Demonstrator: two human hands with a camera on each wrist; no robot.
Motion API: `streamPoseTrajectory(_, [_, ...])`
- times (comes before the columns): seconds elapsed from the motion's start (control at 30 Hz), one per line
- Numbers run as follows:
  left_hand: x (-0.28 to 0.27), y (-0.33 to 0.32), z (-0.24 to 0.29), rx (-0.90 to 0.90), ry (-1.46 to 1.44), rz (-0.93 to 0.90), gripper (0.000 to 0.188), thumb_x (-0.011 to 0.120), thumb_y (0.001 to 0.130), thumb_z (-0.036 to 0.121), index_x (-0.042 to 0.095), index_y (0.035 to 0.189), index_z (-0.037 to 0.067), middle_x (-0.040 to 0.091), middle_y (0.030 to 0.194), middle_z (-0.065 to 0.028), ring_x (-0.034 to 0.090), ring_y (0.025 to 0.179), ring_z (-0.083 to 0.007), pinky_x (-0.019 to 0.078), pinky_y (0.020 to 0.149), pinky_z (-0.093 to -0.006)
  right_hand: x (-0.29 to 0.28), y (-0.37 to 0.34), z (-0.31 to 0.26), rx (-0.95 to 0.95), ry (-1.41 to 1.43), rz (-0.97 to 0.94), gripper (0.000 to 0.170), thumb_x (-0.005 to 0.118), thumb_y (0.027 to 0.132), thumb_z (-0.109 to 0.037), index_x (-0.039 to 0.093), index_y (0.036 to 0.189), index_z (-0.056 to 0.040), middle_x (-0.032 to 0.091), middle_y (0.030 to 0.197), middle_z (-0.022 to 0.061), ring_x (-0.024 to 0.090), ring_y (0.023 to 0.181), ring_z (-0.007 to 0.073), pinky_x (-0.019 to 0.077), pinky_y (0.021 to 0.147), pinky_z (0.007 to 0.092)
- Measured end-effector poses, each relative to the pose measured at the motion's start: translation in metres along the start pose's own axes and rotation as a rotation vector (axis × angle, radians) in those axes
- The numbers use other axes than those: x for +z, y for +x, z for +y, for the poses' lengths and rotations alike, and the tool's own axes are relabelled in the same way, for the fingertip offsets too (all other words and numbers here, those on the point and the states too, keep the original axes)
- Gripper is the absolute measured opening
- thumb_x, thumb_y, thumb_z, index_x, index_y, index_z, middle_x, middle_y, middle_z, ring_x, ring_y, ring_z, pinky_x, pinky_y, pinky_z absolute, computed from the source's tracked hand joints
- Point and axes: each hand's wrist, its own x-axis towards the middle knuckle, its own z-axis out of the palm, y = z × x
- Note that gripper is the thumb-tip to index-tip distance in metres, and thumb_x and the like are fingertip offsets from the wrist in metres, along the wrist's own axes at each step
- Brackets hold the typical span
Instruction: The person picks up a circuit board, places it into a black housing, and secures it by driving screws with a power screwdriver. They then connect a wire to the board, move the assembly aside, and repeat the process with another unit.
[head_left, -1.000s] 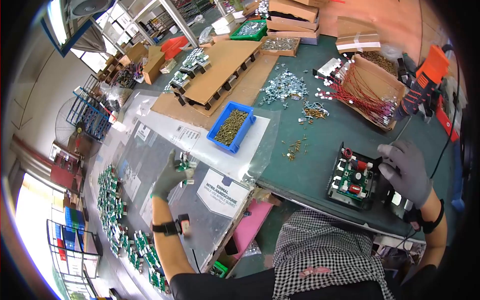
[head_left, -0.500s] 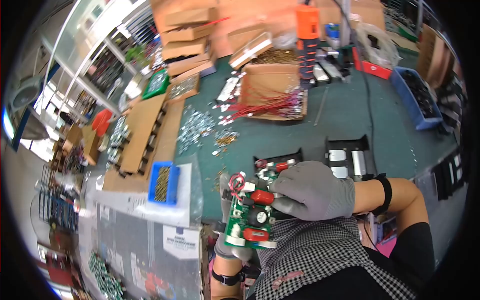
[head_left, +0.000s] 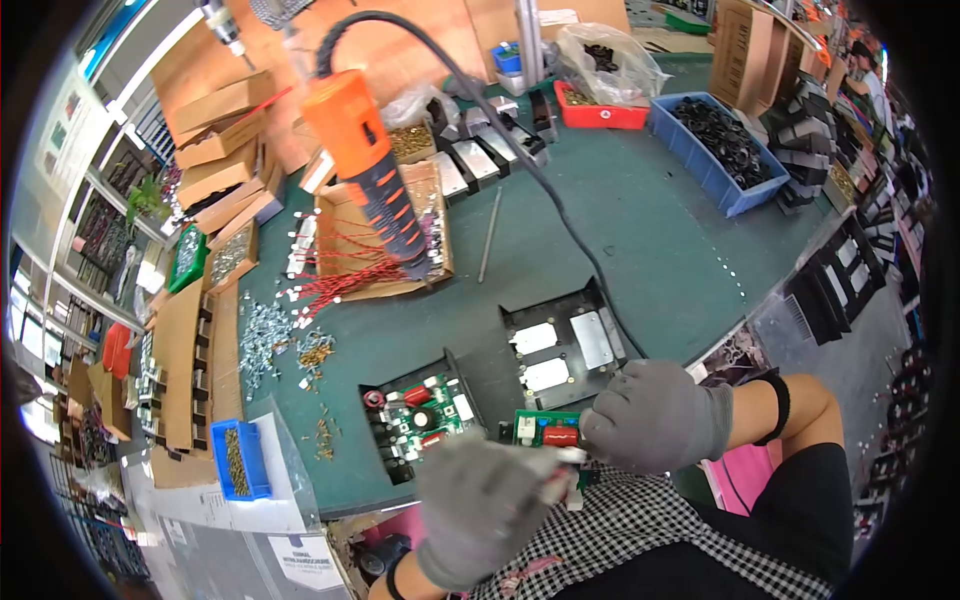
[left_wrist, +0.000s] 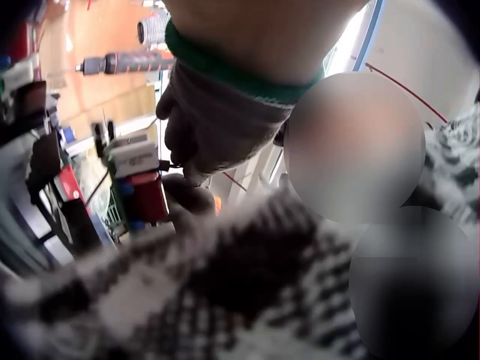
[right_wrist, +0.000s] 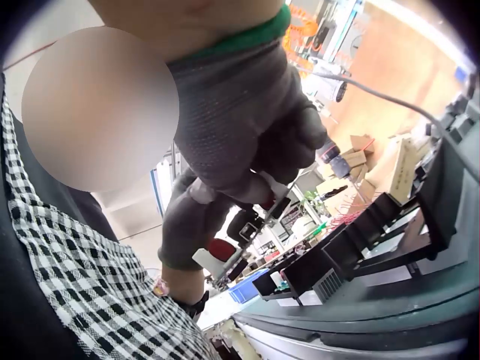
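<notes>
Looks forward and down from head over flat green tabletop (head_left: 680, 260), close-up from each wrist, sharing black-and-white checked cloth apron (head_left: 640, 510).

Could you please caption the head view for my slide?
Gloved left hand and right hand at a circuit board, near a black housing on the workbench.

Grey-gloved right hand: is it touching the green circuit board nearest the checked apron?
Touching: the head view shows the right hand gripping the circuit board by its right end.

Green circuit board (head_left: 546, 414) with a red part (head_left: 562, 437)
The gloves (head_left: 655, 416) are grey, the apron (head_left: 650, 515) black-and-white checked, the counter (head_left: 680, 240) dark green.
</notes>
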Motion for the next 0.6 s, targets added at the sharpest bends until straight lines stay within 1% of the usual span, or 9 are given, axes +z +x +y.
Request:
streamPoseTrajectory(0.07, [0.017, 0.007, 0.02, 0.121, -0.004, -0.063, 0.032, 0.078, 0.074, 0.022, 0.068, 0.103, 0.013, 0.065, 0.083, 0.002, 0.062, 0.076, -0.0167, 0.0513, 0.079, -0.0357, 0.001, -0.003, 0.01, -0.039, 0.105, 0.008, 0.019, 0.062, 0.074, -0.024, 0.056, 0.081, -0.007, 0.057, 0.068, 0.007, 0.063, 0.065, 0.022, 0.0505, 0.06, 0.0365])
streamPoseTrajectory(0.17, [0.031, 0.012, 0.008, 0.112, -0.111, -0.101, 0.04, 0.082, 0.071, 0.028, 0.067, 0.106, 0.013, 0.068, 0.089, -0.0011, 0.064, 0.077, -0.0224, 0.0496, 0.079, -0.0362, 0.004, -0.001, 0.029, 0.029, 0.047, -0.16, 0.018, 0.063, 0.076, -0.023, 0.057, 0.082, -0.0073, 0.059, 0.07, 0.0069, 0.064, 0.068, 0.0238, 0.0508, 0.062, 0.0381])
streamPoseTrajectory(0.27, [0.015, 0.017, -0.005, 0.014, -0.296, -0.1, 0.046, 0.081, 0.073, 0.028, 0.065, 0.111, 0.009, 0.068, 0.096, -0.007, 0.065, 0.084, -0.027, 0.0502, 0.079, -0.0383, -0.001, 0.003, 0.058, 0.178, 0.044, -0.075, 0.017, 0.062, 0.079, -0.023, 0.058, 0.085, -0.0075, 0.061, 0.073, 0.0075, 0.064, 0.07, 0.0268, 0.0508, 0.064, 0.0402])
streamPoseTrajectory(0.3, [0.003, 0.015, -0.01, -0.033, -0.233, -0.088, 0.049, 0.08, 0.075, 0.031, 0.062, 0.113, 0.006, 0.068, 0.1, -0.0106, 0.065, 0.087, -0.0288, 0.05, 0.08, -0.039, 0.0, 0.004, 0.068, 0.196, 0.052, -0.027, 0.018, 0.062, 0.08, -0.024, 0.059, 0.086, -0.0078, 0.062, 0.074, 0.008, 0.064, 0.071, 0.0277, 0.0509, 0.064, 0.0406])
streamPoseTrajectory(0.33, [-0.005, 0.007, -0.015, -0.18, -0.222, -0.103, 0.048, 0.078, 0.078, 0.032, 0.062, 0.113, 0.003, 0.068, 0.102, -0.0126, 0.064, 0.094, -0.0276, 0.0496, 0.084, -0.0401, 0.005, 0.004, 0.08, 0.214, 0.062, 0.02, 0.018, 0.062, 0.08, -0.024, 0.06, 0.087, -0.0081, 0.062, 0.075, 0.0086, 0.065, 0.071, 0.0285, 0.0509, 0.065, 0.041])
streamPoseTrajectory(0.37, [-0.008, -0.001, -0.024, -0.239, -0.252, -0.031, 0.046, 0.076, 0.08, 0.03, 0.06, 0.115, 0.003, 0.068, 0.102, -0.0129, 0.065, 0.092, -0.028, 0.0507, 0.081, -0.0391, 0.011, 0.005, 0.088, 0.231, 0.072, 0.064, 0.018, 0.062, 0.081, -0.025, 0.061, 0.088, -0.0083, 0.063, 0.076, 0.0091, 0.065, 0.072, 0.0294, 0.0509, 0.065, 0.0414])
streamPoseTrajectory(0.4, [-0.006, -0.008, -0.033, -0.298, -0.28, 0.044, 0.045, 0.075, 0.082, 0.028, 0.059, 0.116, 0.002, 0.068, 0.102, -0.0133, 0.066, 0.089, -0.0285, 0.0517, 0.079, -0.0381, 0.017, 0.007, 0.095, 0.259, 0.079, 0.018, 0.018, 0.062, 0.082, -0.025, 0.061, 0.089, -0.0087, 0.063, 0.077, 0.0095, 0.065, 0.073, 0.0299, 0.051, 0.065, 0.0416])
streamPoseTrajectory(0.5, [0.0, -0.025, -0.04, -0.487, -0.394, 0.233, 0.041, 0.072, 0.086, 0.027, 0.06, 0.115, 0.001, 0.067, 0.102, -0.0157, 0.066, 0.092, -0.0267, 0.0518, 0.083, -0.0365, 0.034, 0.015, 0.109, 0.327, 0.083, -0.111, 0.019, 0.061, 0.084, -0.027, 0.062, 0.091, -0.0093, 0.064, 0.08, 0.0102, 0.065, 0.075, 0.0309, 0.0511, 0.065, 0.0422])
streamPoseTrajectory(0.6, [0.0, -0.04, -0.049, -0.573, -0.364, 0.218, 0.045, 0.071, 0.089, 0.03, 0.058, 0.119, 0.0, 0.067, 0.102, -0.0169, 0.066, 0.095, -0.0256, 0.0515, 0.087, -0.0372, 0.043, 0.025, 0.114, 0.367, 0.072, -0.221, 0.019, 0.06, 0.086, -0.027, 0.062, 0.092, -0.0091, 0.065, 0.081, 0.0096, 0.066, 0.076, 0.0304, 0.0512, 0.065, 0.0427])
